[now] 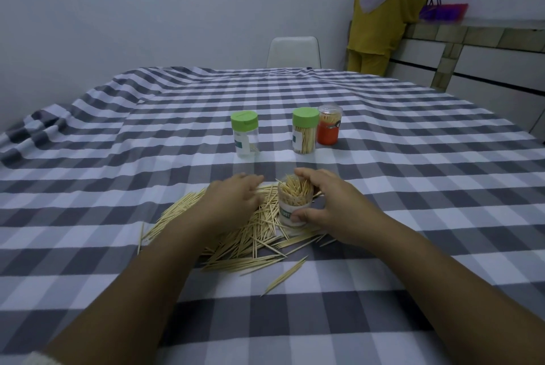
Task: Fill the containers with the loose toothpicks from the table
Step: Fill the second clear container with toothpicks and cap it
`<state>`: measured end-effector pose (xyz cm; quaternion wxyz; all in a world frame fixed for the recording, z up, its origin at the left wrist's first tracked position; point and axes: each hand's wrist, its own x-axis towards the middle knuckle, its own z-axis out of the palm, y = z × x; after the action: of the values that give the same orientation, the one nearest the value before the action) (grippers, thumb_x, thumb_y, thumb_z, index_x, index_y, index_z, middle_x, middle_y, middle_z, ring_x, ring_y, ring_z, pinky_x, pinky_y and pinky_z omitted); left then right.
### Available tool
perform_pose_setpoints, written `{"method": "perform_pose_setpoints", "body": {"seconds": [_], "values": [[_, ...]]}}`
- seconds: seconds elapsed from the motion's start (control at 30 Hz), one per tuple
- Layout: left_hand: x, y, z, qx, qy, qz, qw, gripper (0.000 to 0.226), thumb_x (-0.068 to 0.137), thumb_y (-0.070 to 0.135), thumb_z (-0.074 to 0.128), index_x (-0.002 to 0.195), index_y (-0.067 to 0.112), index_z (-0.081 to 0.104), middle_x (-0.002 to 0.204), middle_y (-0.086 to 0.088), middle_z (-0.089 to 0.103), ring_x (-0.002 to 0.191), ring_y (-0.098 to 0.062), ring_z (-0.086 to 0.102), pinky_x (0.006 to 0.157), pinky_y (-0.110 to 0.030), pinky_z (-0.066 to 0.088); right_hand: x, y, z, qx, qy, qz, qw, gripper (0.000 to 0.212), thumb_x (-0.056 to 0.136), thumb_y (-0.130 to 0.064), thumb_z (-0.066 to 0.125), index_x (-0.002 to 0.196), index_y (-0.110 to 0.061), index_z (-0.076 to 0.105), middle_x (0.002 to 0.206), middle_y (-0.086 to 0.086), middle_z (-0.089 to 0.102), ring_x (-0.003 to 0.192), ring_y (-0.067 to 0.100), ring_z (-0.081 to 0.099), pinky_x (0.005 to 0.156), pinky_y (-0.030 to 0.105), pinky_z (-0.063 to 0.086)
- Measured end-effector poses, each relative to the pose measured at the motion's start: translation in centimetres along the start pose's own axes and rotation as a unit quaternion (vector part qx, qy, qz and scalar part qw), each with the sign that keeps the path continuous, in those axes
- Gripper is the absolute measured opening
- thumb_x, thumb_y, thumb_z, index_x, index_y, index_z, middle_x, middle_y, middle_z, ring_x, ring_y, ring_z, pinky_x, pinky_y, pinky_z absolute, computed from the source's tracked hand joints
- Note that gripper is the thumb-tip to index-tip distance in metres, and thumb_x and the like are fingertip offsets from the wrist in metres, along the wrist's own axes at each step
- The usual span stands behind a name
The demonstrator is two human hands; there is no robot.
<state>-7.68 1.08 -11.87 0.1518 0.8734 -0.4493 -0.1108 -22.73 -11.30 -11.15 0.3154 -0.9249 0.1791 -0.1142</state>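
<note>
Toothpicks (244, 235) — loose pile on the checked worktop (413, 187), spread just left of and in front of the open container (293, 208), a few strays trailing nearer us. Open container is the landmark: it stands upright at the pile's right edge, lid off, already packed near the rim with picks standing on end.

Our right hand (330, 202) grips it — thumb on the label side facing us, fingers (306, 176) curled round the back near the rim. Our left hand (233, 199) lies on the pile just left of the container, palm down, fingers loosely bent; we cannot tell whether it has any picks pinched under it.

Behind the open container: a green-lidded container (244, 137) to the left, nearly empty, another green-lidded one (305, 134) to the right, full, and an orange container (328, 125) touching that one.

Step in hand, as we read it: gathering a bunch from the pile while the right hand steadies the container. Next move calls for aligning a bundle lengthwise and feeding it in vertically. Little room left in this one, so the near-empty container likely comes next. Risk: tipping the container or jamming picks crosswise at the mouth.
</note>
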Motion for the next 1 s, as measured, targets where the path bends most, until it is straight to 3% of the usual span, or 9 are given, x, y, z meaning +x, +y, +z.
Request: {"method": "perform_pose_setpoints", "body": {"seconds": [0.07, 0.2, 0.33, 0.43, 0.6, 0.7, 0.8, 0.9, 1.0], "values": [[0.4, 0.2, 0.7, 0.08, -0.007, 0.013, 0.997, 0.053, 0.1, 0.035, 0.038, 0.149, 0.02, 0.024, 0.153, -0.004, 0.032, 0.14, -0.02, 0.028, 0.114, -0.037, 0.023, 0.0, -0.1, 0.0, 0.001, -0.002, 0.003, 1.0, 0.077, 0.082, -0.03, 0.069, 0.146, -0.03, 0.026, 0.142, -0.008, 0.036, 0.124, 0.007, 0.038, 0.094, 0.02, 0.038], [1.2, 0.2, 1.3, 0.205, 0.061, 0.043, 0.976, 0.047, 0.101, 0.028, 0.037, 0.147, 0.021, 0.029, 0.132, -0.006, 0.057, 0.121, -0.024, 0.051, 0.101, -0.035, 0.036, 0.1, -0.1, 0.1, -0.004, -0.001, 0.006, 1.0, 0.077, 0.083, -0.031, 0.068, 0.146, -0.031, 0.025, 0.143, -0.008, 0.035, 0.125, 0.008, 0.038, 0.094, 0.021, 0.04], [1.5, 0.5, 1.6, 0.281, 0.1, 0.072, 0.952, 0.035, 0.097, 0.019, 0.043, 0.13, 0.025, 0.052, 0.115, -0.002, 0.064, 0.107, -0.023, 0.057, 0.09, -0.034, 0.038, 0.0, -0.2, 0.1, -0.004, 0.002, 0.007, 1.0, 0.077, 0.083, -0.03, 0.068, 0.146, -0.031, 0.025, 0.142, -0.008, 0.036, 0.123, 0.008, 0.039, 0.09, 0.018, 0.039], [1.2, 0.7, 1.7, 0.279, 0.099, 0.081, 0.952, 0.034, 0.09, 0.01, 0.048, 0.117, 0.025, 0.061, 0.107, 0.0, 0.064, 0.101, -0.022, 0.058, 0.086, -0.032, 0.039, 0.0, -0.2, 0.1, -0.002, 0.001, 0.008, 1.0, 0.077, 0.083, -0.03, 0.068, 0.146, -0.03, 0.025, 0.142, -0.007, 0.036, 0.124, 0.009, 0.039, 0.089, 0.018, 0.039], [1.2, 1.3, 0.6, 0.116, 0.123, 0.009, 0.986, 0.046, 0.094, 0.008, 0.048, 0.136, 0.027, 0.048, 0.119, -0.005, 0.06, 0.105, -0.023, 0.058, 0.083, -0.031, 0.045, 0.0, -0.2, 0.1, -0.001, 0.001, 0.005, 1.0, 0.077, 0.083, -0.03, 0.068, 0.146, -0.031, 0.025, 0.141, -0.007, 0.037, 0.123, 0.008, 0.039, 0.089, 0.017, 0.038], [0.8, 1.2, 0.1, -0.04, 0.174, -0.007, 0.984, 0.029, 0.097, 0.011, 0.048, 0.122, 0.018, 0.061, 0.099, -0.003, 0.067, 0.087, -0.019, 0.06, 0.072, -0.029, 0.045, 0.0, -0.2, 0.1, -0.001, 0.001, 0.006, 1.0, 0.077, 0.083, -0.03, 0.068, 0.146, -0.031, 0.025, 0.142, -0.008, 0.037, 0.123, 0.007, 0.039, 0.09, 0.017, 0.038], [0.3, 0.9, -0.3, -0.269, 0.207, -0.02, 0.94, 0.02, 0.093, 0.016, 0.058, 0.109, 0.02, 0.068, 0.084, 0.012, 0.065, 0.079, -0.004, 0.058, 0.065, -0.018, 0.043, 0.0, -0.1, 0.2, -0.001, 0.002, 0.006, 1.0, 0.076, 0.083, -0.031, 0.068, 0.146, -0.031, 0.025, 0.141, -0.008, 0.037, 0.121, 0.005, 0.038, 0.089, 0.016, 0.038], [0.3, 0.6, -0.4, -0.436, 0.17, -0.027, 0.883, 0.013, 0.091, 0.015, 0.06, 0.099, 0.022, 0.068, 0.087, 0.004, 0.072, 0.095, -0.012, 0.065, 0.085, -0.026, 0.048, 0.0, -0.1, 0.2, 0.001, 0.005, 0.005, 1.0, 0.076, 0.083, -0.031, 0.068, 0.146, -0.031, 0.025, 0.141, -0.009, 0.037, 0.121, 0.005, 0.039, 0.09, 0.018, 0.039], [0.6, 0.6, -0.4, -0.556, 0.142, -0.024, 0.819, 0.012, 0.093, 0.012, 0.055, 0.094, 0.018, 0.065, 0.087, -0.005, 0.073, 0.098, -0.017, 0.066, 0.099, -0.035, 0.045, 0.0, 0.0, 0.2, -0.001, 0.005, 0.001, 1.0, 0.075, 0.083, -0.031, 0.068, 0.146, -0.031, 0.025, 0.141, -0.009, 0.037, 0.122, 0.006, 0.038, 0.093, 0.019, 0.038]]}}
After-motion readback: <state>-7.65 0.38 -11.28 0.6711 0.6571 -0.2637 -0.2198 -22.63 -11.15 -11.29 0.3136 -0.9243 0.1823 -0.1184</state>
